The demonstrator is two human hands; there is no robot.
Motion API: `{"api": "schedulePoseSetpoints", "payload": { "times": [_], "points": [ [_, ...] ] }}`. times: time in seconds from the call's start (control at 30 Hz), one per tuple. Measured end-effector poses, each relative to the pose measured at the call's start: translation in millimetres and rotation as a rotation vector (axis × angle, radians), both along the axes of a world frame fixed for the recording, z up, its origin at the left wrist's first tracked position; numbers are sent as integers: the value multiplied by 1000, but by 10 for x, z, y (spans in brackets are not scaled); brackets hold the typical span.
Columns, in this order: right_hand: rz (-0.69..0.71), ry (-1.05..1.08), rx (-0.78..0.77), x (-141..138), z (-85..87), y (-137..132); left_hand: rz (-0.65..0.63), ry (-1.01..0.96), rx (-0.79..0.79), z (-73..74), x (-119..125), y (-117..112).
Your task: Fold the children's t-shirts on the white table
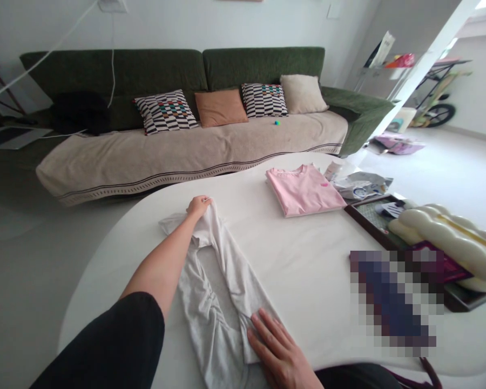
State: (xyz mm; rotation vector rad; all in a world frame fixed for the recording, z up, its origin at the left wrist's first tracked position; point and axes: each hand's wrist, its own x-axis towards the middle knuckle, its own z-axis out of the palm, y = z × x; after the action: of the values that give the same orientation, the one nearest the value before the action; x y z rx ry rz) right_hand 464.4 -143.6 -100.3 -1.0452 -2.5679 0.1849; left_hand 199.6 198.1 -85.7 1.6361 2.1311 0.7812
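A light grey shirt (pixel 222 281) lies crumpled and partly folded on the white table (pixel 308 254). My left hand (pixel 198 206) reaches out to its far end and pinches the cloth there. Close to me, my right hand (pixel 277 351) rests flat on the near edge of the shirt, fingers stretched out and pressing the cloth down. A folded pink shirt (pixel 303 189) lies farther back on the table, apart from both hands.
A dark tray (pixel 368 219) with a cream wavy object (pixel 449 235) sits at the right, with papers and packets (pixel 358 183) behind it. A blurred patch covers part of the table's right side. A green sofa (pixel 166 70) with several cushions stands beyond.
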Motion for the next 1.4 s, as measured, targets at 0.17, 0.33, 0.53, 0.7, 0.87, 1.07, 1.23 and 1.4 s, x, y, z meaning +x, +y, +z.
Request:
{"api": "schedulePoseSetpoints", "payload": {
  "times": [0.17, 0.33, 0.53, 0.7, 0.87, 1.07, 1.23, 1.4],
  "points": [
    [9, -63, 30, -3, 46, -9, -13, 114, 150, -33, 124, -84],
    [-6, -41, -78, 2, 297, 42, -167, 238, 413, 222, 156, -368],
    [-91, 54, -128, -454, 395, 731, -464, 456, 42, 104, 316, -993],
    [-227, -2, -205, -784, 222, 1158, -396, 455, -108, -81, 355, -1070],
    [-266, -71, -273, -529, 126, 735, -395, 446, -151, -60, 342, -984],
    [-300, -121, -310, -254, 136, -62, -409, 469, -167, -21, 340, -1009],
    [-326, -120, -368, -270, 125, -329, -395, 492, -226, 180, 467, -1110],
    [-265, -133, -420, -240, 206, -352, -517, 406, -158, 372, 674, -2061]
  ]
}}
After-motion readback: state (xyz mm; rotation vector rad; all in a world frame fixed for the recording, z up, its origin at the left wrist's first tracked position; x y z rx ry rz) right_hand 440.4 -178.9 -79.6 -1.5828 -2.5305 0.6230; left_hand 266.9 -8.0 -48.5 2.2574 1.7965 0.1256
